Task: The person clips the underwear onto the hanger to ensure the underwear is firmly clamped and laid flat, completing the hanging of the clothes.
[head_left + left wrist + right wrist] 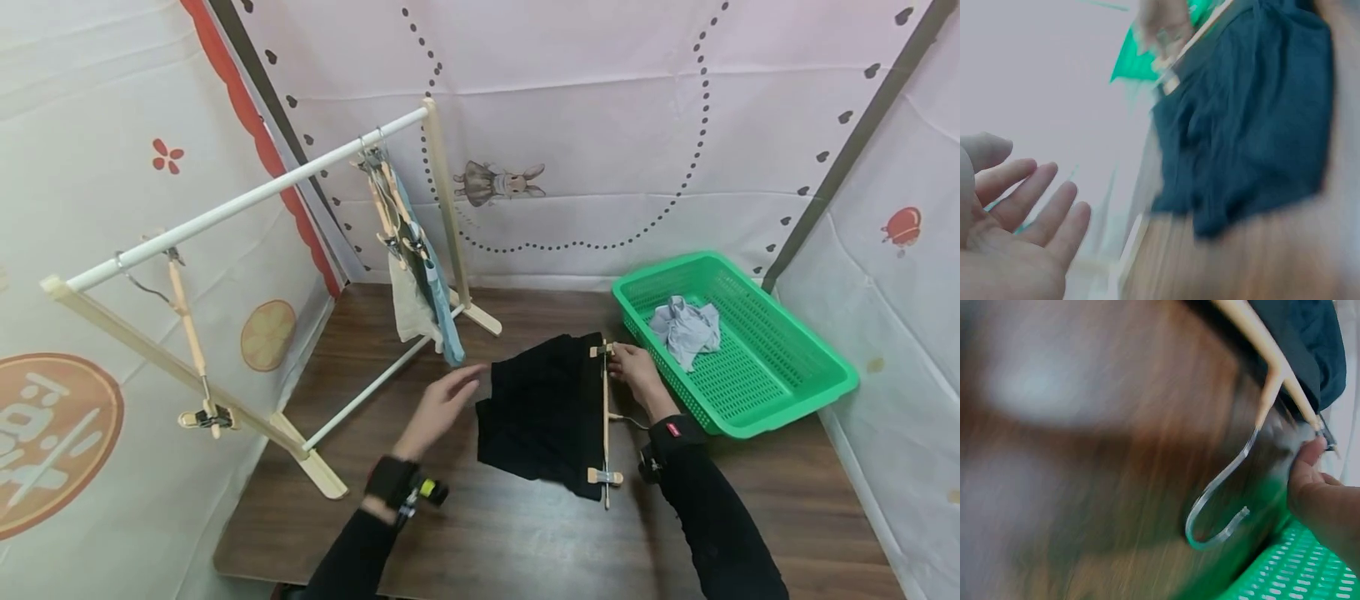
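Note:
Black shorts lie on the table, their waistband edge along a wooden clip hanger. One clip grips the near end of the waistband, another the far end. My right hand pinches the hanger at its far clip; in the right wrist view the thumb presses that clip, and the metal hook points away from the shorts. My left hand is beside the leg end of the shorts, holding nothing. In the left wrist view its fingers are spread and relaxed, apart from the cloth.
A green basket at the right contains a crumpled grey-blue cloth. On the left stands a rack with a white rail. Clothes hang on clip hangers at its far end; a bare clip hanger hangs at its near end.

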### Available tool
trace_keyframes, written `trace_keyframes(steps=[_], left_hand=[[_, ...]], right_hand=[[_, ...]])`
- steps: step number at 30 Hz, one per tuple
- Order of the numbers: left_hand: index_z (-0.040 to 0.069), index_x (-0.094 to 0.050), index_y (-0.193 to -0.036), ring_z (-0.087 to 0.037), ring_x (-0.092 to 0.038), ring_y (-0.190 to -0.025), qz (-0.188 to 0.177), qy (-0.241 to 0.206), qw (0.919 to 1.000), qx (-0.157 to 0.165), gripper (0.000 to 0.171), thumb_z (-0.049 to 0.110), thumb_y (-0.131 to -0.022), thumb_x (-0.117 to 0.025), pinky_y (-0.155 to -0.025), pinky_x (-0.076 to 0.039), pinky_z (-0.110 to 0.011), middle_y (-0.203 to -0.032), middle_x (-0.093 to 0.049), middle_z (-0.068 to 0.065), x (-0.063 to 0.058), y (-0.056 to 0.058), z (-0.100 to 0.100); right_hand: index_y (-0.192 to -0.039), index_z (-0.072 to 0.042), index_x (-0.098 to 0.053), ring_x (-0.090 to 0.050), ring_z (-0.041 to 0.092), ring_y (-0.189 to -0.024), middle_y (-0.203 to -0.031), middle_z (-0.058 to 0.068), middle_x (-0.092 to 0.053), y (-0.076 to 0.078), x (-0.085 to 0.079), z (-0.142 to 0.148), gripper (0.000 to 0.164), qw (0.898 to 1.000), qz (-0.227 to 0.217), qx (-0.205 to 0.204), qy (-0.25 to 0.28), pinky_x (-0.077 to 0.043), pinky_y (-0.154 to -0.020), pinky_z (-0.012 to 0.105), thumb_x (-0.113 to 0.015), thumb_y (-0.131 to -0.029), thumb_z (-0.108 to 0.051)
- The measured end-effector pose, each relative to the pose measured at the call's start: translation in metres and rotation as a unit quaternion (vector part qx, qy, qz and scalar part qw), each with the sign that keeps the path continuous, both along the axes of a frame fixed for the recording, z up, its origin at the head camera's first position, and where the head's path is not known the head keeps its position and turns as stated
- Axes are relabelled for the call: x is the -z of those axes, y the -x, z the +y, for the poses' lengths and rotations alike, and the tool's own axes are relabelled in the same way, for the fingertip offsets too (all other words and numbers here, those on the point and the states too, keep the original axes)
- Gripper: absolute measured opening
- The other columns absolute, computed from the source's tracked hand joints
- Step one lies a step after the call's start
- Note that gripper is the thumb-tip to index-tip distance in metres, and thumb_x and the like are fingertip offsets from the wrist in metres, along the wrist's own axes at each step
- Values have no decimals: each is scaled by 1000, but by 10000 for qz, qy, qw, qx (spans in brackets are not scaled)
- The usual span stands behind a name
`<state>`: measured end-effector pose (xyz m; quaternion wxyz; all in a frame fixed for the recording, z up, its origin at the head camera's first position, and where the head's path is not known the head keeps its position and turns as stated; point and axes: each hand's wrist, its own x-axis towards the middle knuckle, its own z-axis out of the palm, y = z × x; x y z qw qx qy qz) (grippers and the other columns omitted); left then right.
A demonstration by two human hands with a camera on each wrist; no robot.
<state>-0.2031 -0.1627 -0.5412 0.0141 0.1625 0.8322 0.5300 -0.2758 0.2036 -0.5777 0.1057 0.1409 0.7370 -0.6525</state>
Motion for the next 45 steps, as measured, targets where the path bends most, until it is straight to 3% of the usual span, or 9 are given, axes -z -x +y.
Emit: trace_keyframes(steps=[3,6,10,14,17,22,30,36,45], left_hand=[[10,-62,-138,-22,-60,-126,217,12,9970,-747,34,23,-107,-53,-105,-49,-35,-138,-63,-4,-2,-39,-45],[5,-64,-132,-19,-66,-113,425,-165,9826,-1802,29,15,-107,-54,-93,-52,-22,-130,-67,-12,-8,-75,-84],[0,-65,-127,-6,-67,-97,521,-523,9272,-3672,26,7,-105,-53,-83,-50,-10,-118,-68,-12,-19,-106,-126],[2,-59,-131,-1,-59,-101,149,-870,8635,-4965,29,15,-106,-52,-82,-48,-8,-118,-58,3,-28,-114,-158],[8,-52,-133,-4,-53,-109,-48,-856,8450,-5279,31,24,-106,-52,-84,-45,-12,-120,-51,9,-33,-112,-173],[14,-39,-141,-11,-48,-117,283,-692,8424,-5336,45,29,-103,-58,-84,-43,-16,-130,-42,6,-39,-106,-184],[17,-46,-153,-17,-50,-138,113,-137,8823,-4703,48,34,-108,-50,-107,-45,-22,-154,-50,-3,-36,-102,-204],[17,-52,-147,-8,-55,-131,74,47,8844,-4667,46,38,-105,-53,-112,-43,-35,-142,-61,-7,-33,-105,-213],[8,-64,-136,5,-60,-116,806,102,8805,-4670,39,29,-104,-59,-100,-47,-15,-132,-68,-6,-18,-104,-223]], right_hand=[[-155,10,-25,-53,44,-129,-150,34,-41,-17,-2,1,58,9934,312,-441,-1013,-48,-106,51,-40,-111,-24],[-152,6,-37,-58,44,-120,-143,32,-50,-44,-4,1,51,9745,789,-580,-2017,-49,-100,55,-45,-109,-22],[-140,2,-53,-64,37,-105,-125,27,-64,-85,-6,-2,39,9598,952,-488,-2595,-54,-87,49,-50,-106,-19],[-132,1,-58,-66,24,-80,-108,21,-69,-118,-3,-10,33,9614,513,-375,-2676,-52,-66,36,-52,-104,-16],[-131,4,-57,-62,19,-68,-104,20,-68,-136,1,-16,34,9657,173,-300,-2573,-48,-57,31,-52,-103,-14],[-128,10,-58,-63,20,-74,-102,19,-71,-150,7,-26,37,9645,149,-331,-2616,-48,-59,29,-58,-100,-14],[-125,15,-57,-61,14,-64,-96,20,-72,-153,14,-34,40,9714,351,-298,-2329,-50,-54,28,-68,-93,-6],[-127,18,-56,-60,12,-70,-105,26,-68,-153,19,-34,39,9924,179,-58,-1215,-50,-52,26,-65,-93,0],[-129,15,-56,-64,9,-83,-99,8,-69,-153,11,-36,40,9981,28,325,521,-54,-69,20,-68,-94,2]])
